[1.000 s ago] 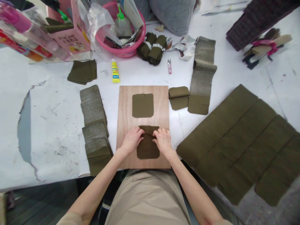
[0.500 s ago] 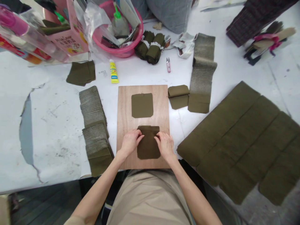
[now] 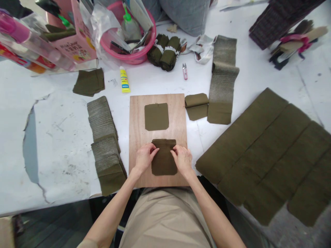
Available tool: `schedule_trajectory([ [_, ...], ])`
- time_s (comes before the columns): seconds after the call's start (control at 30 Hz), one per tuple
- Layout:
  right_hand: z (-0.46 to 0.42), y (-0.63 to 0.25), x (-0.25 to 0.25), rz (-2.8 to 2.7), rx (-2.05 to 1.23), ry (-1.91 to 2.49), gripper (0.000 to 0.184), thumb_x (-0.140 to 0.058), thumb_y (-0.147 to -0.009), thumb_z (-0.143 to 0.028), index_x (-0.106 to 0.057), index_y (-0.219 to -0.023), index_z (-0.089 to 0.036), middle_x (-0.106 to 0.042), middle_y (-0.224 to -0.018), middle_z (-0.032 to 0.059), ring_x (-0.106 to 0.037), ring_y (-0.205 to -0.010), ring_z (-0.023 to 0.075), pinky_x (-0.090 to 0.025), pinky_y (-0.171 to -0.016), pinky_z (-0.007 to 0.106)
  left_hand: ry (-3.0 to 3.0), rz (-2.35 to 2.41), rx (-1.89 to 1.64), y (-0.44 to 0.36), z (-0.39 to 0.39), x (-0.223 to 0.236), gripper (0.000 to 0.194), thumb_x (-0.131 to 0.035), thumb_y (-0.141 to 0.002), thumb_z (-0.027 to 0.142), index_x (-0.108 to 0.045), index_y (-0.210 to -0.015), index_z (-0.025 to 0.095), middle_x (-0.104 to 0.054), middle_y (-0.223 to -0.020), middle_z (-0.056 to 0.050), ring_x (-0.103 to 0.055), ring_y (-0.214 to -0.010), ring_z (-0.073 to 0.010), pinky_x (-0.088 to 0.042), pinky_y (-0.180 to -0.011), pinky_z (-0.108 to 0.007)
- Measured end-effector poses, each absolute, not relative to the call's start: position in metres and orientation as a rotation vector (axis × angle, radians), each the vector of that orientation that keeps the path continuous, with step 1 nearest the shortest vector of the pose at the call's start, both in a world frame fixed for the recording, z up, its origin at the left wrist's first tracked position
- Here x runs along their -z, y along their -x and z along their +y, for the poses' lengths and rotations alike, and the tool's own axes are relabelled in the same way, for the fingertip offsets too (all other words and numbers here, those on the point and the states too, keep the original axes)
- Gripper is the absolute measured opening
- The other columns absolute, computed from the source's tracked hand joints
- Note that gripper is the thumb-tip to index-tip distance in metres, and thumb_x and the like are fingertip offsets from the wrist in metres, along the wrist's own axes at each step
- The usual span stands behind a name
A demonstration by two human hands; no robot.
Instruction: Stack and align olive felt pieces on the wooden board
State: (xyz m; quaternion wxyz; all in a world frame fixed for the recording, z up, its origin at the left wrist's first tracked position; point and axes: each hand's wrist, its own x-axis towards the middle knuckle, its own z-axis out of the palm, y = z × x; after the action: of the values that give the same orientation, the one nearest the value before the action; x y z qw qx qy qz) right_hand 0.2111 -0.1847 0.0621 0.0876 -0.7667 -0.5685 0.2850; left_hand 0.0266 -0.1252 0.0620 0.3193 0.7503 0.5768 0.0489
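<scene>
Dark olive fabric panel (image 3: pixel 164 163), on the near half of a plywood board (image 3: pixel 137 106); left hand (image 3: pixel 145 156) and right hand (image 3: pixel 182 158) pinching opposite edges near its top, right fingers more gathered than a second ago, upper fold plainer, suggesting a crease being settled. White-covered worktable (image 3: pixel 64 137): thread snips (image 3: pixel 185 71), yellow squeeze tube (image 3: pixel 124 81), pink basin (image 3: pixel 129 61) beyond; dark floor (image 3: pixel 57 224) below.

On the pink box (image 3: pixel 73 51) at your far left, you can read "Milk", the rest unclear. Lettering on the yellow tube (image 3: pixel 124 80) and handwriting (image 3: pixel 113 82) beside it are too small.
</scene>
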Motion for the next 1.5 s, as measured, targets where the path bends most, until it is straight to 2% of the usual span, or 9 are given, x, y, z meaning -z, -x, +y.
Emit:
schedule_trajectory([
  [0.2, -0.186, -0.210, -0.059, -1.695, -0.817, 2.292, 0.008, -0.057, -0.088, -0.026, -0.055, -0.082, -0.022, -0.064, -0.078, 0.0009, -0.058, -0.076, 0.0179, -0.032, -0.069, 0.031, -1.912, 1.565, -0.190, -0.025, -0.128, -0.058, 0.017, -0.059, -0.084, 0.034, -0.058, -0.075, 0.020, -0.058, -0.067, 0.002, -0.050, -0.062, -0.0127, -0.037, -0.059, -0.025],
  [0.4, -0.187, -0.208, -0.057, -1.688, -0.793, 2.272, 0.003, -0.056, -0.088, -0.023, -0.054, -0.087, -0.021, -0.062, -0.081, 0.0015, -0.057, -0.076, 0.0177, -0.034, -0.068, 0.029, -1.804, 1.499, -0.304, -0.016, -0.128, -0.056, 0.013, -0.060, -0.083, 0.027, -0.057, -0.093, 0.019, -0.057, -0.077, 0.001, -0.050, -0.063, -0.0115, -0.042, -0.062, -0.025],
  [0.53, -0.187, -0.208, -0.058, -1.678, -0.739, 2.261, 0.016, -0.059, -0.085, -0.021, -0.053, -0.100, -0.022, -0.058, -0.095, 0.0033, -0.055, -0.082, 0.0171, -0.037, -0.069, 0.028, -1.839, 1.465, -0.344, -0.011, -0.128, -0.056, 0.014, -0.058, -0.084, 0.023, -0.056, -0.097, 0.019, -0.055, -0.081, 0.001, -0.050, -0.066, -0.0113, -0.044, -0.066, -0.025],
  [0.63, -0.186, -0.210, -0.058, -1.693, -0.747, 2.255, 0.021, -0.062, -0.083, -0.021, -0.053, -0.103, -0.023, -0.056, -0.097, 0.0028, -0.055, -0.081, 0.0166, -0.038, -0.068, 0.028, -1.853, 1.452, -0.341, -0.011, -0.128, -0.057, 0.014, -0.058, -0.084, 0.021, -0.056, -0.097, 0.019, -0.054, -0.081, 0.001, -0.050, -0.066, -0.0112, -0.045, -0.066, -0.025],
  [0.87, -0.179, -0.215, -0.056, -1.733, -0.801, 2.217, 0.014, -0.064, -0.082, -0.022, -0.054, -0.092, -0.023, -0.054, -0.091, 0.0006, -0.052, -0.078, 0.0153, -0.036, -0.065, 0.027, -1.951, 1.425, -0.260, -0.011, -0.127, -0.057, 0.012, -0.054, -0.086, 0.021, -0.056, -0.098, 0.019, -0.055, -0.086, -0.001, -0.053, -0.068, -0.0124, -0.046, -0.067, -0.026],
  [1.1, -0.182, -0.218, -0.059, -1.900, -0.782, 2.038, 0.010, -0.058, -0.082, -0.014, -0.053, -0.082, -0.021, -0.056, -0.088, 0.0020, -0.049, -0.084, 0.0178, -0.036, -0.071, 0.029, -2.265, 1.330, 0.007, -0.016, -0.121, -0.066, 0.026, -0.049, -0.089, 0.020, -0.056, -0.114, 0.023, -0.055, -0.106, -0.005, -0.056, -0.090, -0.0179, -0.046, -0.072, -0.027],
  [1.2, -0.188, -0.219, -0.059, -1.880, -0.811, 1.970, 0.011, -0.055, -0.083, -0.011, -0.053, -0.083, -0.021, -0.058, -0.087, 0.0015, -0.050, -0.084, 0.0177, -0.037, -0.073, 0.029, -2.340, 1.272, 0.082, -0.018, -0.116, -0.069, 0.024, -0.048, -0.088, 0.019, -0.060, -0.109, 0.024, -0.054, -0.107, -0.006, -0.053, -0.096, -0.0197, -0.045, -0.074, -0.028],
  [1.33, -0.193, -0.217, -0.059, -1.771, -0.845, 2.029, 0.008, -0.052, -0.085, -0.015, -0.053, -0.090, -0.020, -0.060, -0.085, 0.0024, -0.055, -0.081, 0.0177, -0.040, -0.073, 0.029, -2.305, 1.194, 0.129, -0.019, -0.111, -0.070, 0.016, -0.048, -0.088, 0.019, -0.062, -0.094, 0.022, -0.057, -0.097, -0.005, -0.055, -0.089, -0.0189, -0.044, -0.074, -0.029],
  [1.5, -0.191, -0.211, -0.061, -1.687, -0.878, 2.201, 0.030, -0.054, -0.088, -0.022, -0.047, -0.117, -0.019, -0.066, -0.091, 0.0055, -0.063, -0.079, 0.0184, -0.043, -0.070, 0.029, -2.102, 1.245, 0.059, -0.016, -0.110, -0.070, 0.008, -0.053, -0.086, 0.024, -0.060, -0.090, 0.022, -0.063, -0.090, -0.002, -0.059, -0.075, -0.0159, -0.043, -0.066, -0.026],
])
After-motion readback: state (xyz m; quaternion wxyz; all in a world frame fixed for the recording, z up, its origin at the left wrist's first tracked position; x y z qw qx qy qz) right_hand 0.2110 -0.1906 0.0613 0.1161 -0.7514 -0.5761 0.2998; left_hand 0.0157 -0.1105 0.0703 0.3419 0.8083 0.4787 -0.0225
